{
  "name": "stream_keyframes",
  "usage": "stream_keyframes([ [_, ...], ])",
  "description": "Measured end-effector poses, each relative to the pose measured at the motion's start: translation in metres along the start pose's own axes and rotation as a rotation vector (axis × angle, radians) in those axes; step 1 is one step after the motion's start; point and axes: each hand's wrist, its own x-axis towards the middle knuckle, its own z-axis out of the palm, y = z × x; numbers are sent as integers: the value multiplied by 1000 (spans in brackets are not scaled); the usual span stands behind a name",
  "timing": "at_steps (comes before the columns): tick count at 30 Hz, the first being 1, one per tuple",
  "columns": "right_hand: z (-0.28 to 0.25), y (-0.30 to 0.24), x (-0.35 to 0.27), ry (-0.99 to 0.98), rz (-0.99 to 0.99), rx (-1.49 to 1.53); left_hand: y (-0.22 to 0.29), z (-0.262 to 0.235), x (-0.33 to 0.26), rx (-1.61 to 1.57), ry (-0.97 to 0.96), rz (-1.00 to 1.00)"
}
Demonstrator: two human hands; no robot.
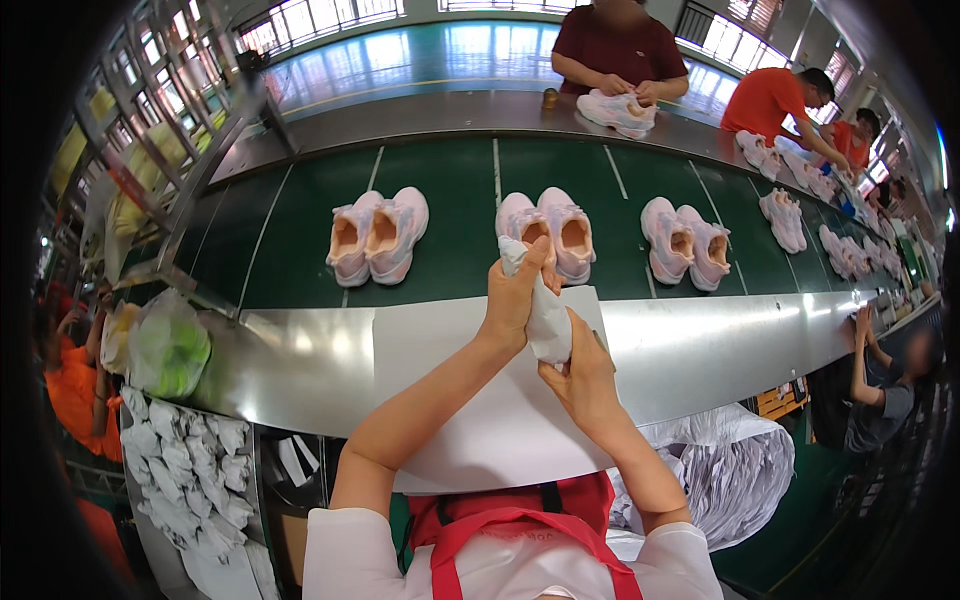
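Between my two hands a long wad of crumpled white paper (548, 322) is held upright at a slant. My left hand (513, 298) is closed round its upper part, with the thumb near the top. Lower down, my right hand (583, 378) grips the bottom end. Just beyond the wad stands a pair of pale pink and white sneakers (573, 235) on the green conveyor belt (460, 260), and the wad covers part of the left shoe. Below my hands lies a stack of white paper sheets (450, 400) on the metal ledge.
More sneaker pairs (382, 238) (686, 243) line the belt. A bin of white paper wads (185, 470) sits lower left, beside a plastic bag (170, 345). Bundled paper sheets (730, 465) fill a sack at lower right. Across the belt, a person (625, 50) handles a shoe; others work farther right.
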Motion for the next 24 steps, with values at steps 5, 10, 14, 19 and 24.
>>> stream_keyframes([
  [5,-39,40,36,75,117,29,-58,-22,104,-47,-303,65],
  [10,-59,99,89,-112,107,-437,-97,-50,197,1406,-178,406],
  [14,-51,116,126,-195,69,-578,-91,-44,215,1553,-353,201],
  [19,-40,109,163,-411,25,-820,-80,-46,222,1610,-488,239],
  [24,32,150,179,-356,80,-935,-80,-44,213,1535,-501,259],
])
